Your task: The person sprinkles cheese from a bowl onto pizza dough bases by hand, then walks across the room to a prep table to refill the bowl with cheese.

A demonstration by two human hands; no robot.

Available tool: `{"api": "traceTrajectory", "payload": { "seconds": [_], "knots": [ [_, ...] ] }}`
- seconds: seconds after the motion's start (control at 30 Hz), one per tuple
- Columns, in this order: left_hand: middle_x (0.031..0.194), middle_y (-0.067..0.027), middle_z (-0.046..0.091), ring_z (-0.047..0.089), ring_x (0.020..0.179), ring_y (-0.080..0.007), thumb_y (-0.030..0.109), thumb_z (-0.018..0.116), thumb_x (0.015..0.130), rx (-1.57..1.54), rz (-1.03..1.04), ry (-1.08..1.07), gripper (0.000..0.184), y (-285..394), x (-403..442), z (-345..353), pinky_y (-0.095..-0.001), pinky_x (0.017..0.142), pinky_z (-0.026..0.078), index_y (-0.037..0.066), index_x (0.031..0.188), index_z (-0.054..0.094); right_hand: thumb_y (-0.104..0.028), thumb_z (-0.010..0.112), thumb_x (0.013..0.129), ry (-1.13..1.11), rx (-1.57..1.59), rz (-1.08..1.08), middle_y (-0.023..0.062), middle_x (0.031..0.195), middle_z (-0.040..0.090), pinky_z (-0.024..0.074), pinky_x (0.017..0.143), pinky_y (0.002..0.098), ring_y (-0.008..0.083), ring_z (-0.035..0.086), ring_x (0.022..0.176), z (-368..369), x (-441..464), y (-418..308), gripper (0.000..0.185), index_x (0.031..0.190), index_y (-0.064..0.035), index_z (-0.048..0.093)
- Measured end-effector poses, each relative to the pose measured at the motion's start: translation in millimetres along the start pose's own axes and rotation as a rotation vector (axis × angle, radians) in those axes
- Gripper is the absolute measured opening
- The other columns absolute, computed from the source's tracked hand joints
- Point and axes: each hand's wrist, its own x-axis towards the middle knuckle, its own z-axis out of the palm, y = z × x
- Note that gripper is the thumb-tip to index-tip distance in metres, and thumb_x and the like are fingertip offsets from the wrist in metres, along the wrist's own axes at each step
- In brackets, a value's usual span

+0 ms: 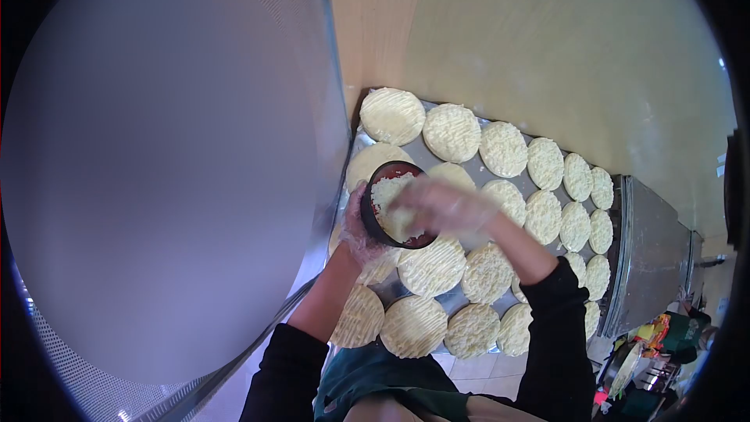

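My left hand, in a clear plastic glove, is wrapped round the side of a dark bowl with a red inside. White crumbly bits lie in the bowl. Over its right part is my right hand, also gloved and smeared by motion, so its fingers cannot be made out. Under both hands, round pale cakes stand in rows on a metal surface. Some, like the cake at the right, carry crumbly bits on top; the cake at the upper left shows ridged cream.
A large grey panel fills the left side. Beyond the cakes stands a beige wall. A metal cabinet is at the right. At the lower right, a person in green is near a round pan.
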Motion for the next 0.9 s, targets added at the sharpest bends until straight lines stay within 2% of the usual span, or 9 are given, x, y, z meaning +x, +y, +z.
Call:
{"api": "traceTrajectory", "payload": {
  "seconds": [0.07, 0.17, 0.27, 0.33, 0.37, 0.43, 0.57, 0.77, 0.9],
  "knots": [
    [0.121, -0.0142, 0.052, 0.051, 0.111, -0.0298, 0.054, 0.047, 0.082, 0.016, 0.008, 0.146, 0.065, -4, 8, -16, -0.0454, 0.096, 0.041, 0.006, 0.125, 0.046, -0.008, 0.065, 0.075, -0.037, -0.165, -0.005, 0.0116, 0.087, 0.062, 0.0492, 0.075, 0.0363, 0.0275, 0.061, 0.085, 39, -5, -10, 0.024, 0.098, -0.0037, 0.062],
    [0.124, -0.0130, 0.051, 0.049, 0.112, -0.0307, 0.054, 0.044, 0.084, 0.018, -0.069, 0.029, 0.062, -9, 1, -4, -0.0483, 0.099, 0.037, 0.009, 0.127, 0.045, -0.006, 0.061, 0.075, 0.078, -0.168, 0.089, 0.0111, 0.084, 0.061, 0.0478, 0.077, 0.0384, 0.0264, 0.061, 0.088, 52, -10, -6, 0.023, 0.098, -0.0038, 0.061],
    [0.121, -0.0128, 0.052, 0.051, 0.110, -0.0302, 0.055, 0.044, 0.083, 0.013, -0.059, 0.026, 0.063, -10, -4, 11, -0.0495, 0.096, 0.039, 0.010, 0.127, 0.045, -0.009, 0.067, 0.072, 0.330, -0.060, -0.143, 0.0102, 0.083, 0.061, 0.0496, 0.069, 0.0327, 0.0223, 0.061, 0.077, 42, -10, 16, 0.031, 0.102, -0.0042, 0.059],
    [0.120, -0.0130, 0.053, 0.052, 0.109, -0.0300, 0.056, 0.045, 0.083, 0.020, -0.027, 0.028, 0.063, -8, -2, 14, -0.0498, 0.095, 0.040, 0.010, 0.126, 0.045, -0.008, 0.067, 0.076, 0.307, 0.384, 0.081, 0.0078, 0.081, 0.062, 0.0498, 0.068, 0.0289, 0.0153, 0.060, 0.077, 30, -7, 20, 0.026, 0.101, -0.0042, 0.057],
    [0.121, -0.0125, 0.052, 0.051, 0.110, -0.0300, 0.057, 0.045, 0.083, 0.015, -0.042, -0.005, 0.063, -7, 2, 12, -0.0509, 0.095, 0.039, 0.011, 0.126, 0.045, -0.008, 0.067, 0.076, 0.309, 0.383, 0.079, 0.0078, 0.081, 0.062, 0.0498, 0.068, 0.0289, 0.0153, 0.060, 0.077, 26, -9, 22, 0.026, 0.101, -0.0042, 0.057],
    [0.122, -0.0120, 0.051, 0.050, 0.111, -0.0300, 0.058, 0.044, 0.082, 0.010, -0.055, -0.039, 0.064, -5, 7, 14, -0.0520, 0.095, 0.039, 0.011, 0.126, 0.045, -0.015, 0.066, 0.080, 0.234, 1.286, 0.450, 0.0071, 0.088, 0.062, 0.0494, 0.070, 0.0274, 0.0148, 0.061, 0.081, 18, -14, 27, 0.021, 0.096, -0.0032, 0.059],
    [0.125, -0.0117, 0.050, 0.050, 0.112, -0.0306, 0.059, 0.044, 0.082, -0.054, -0.044, -0.039, 0.065, -7, 17, 20, -0.0534, 0.094, 0.039, 0.012, 0.127, 0.044, -0.011, 0.066, 0.080, 0.299, 1.438, 0.435, 0.0022, 0.082, 0.059, 0.0490, 0.069, 0.0243, 0.0104, 0.057, 0.077, -11, -20, 45, 0.018, 0.096, -0.0056, 0.058],
    [0.126, -0.0121, 0.049, 0.049, 0.113, -0.0339, 0.059, 0.042, 0.082, -0.067, -0.040, 0.022, 0.063, -4, 20, 21, -0.0562, 0.092, 0.041, 0.014, 0.127, 0.045, -0.006, 0.065, 0.077, 0.597, 0.817, 0.651, 0.0028, 0.082, 0.061, 0.0478, 0.068, 0.0239, 0.0117, 0.056, 0.072, -48, -14, 160, 0.020, 0.096, -0.0017, 0.063],
    [0.128, -0.0116, 0.047, 0.048, 0.115, -0.0339, 0.060, 0.045, 0.080, -0.039, -0.008, -0.008, 0.066, -2, 15, 15, -0.0567, 0.093, 0.039, 0.014, 0.128, 0.043, -0.002, 0.061, 0.075, 0.537, 0.479, 0.682, 0.0040, 0.077, 0.062, 0.0487, 0.063, 0.0246, 0.0129, 0.057, 0.068, -52, -7, 215, 0.015, 0.089, -0.0002, 0.067]
  ]
}}
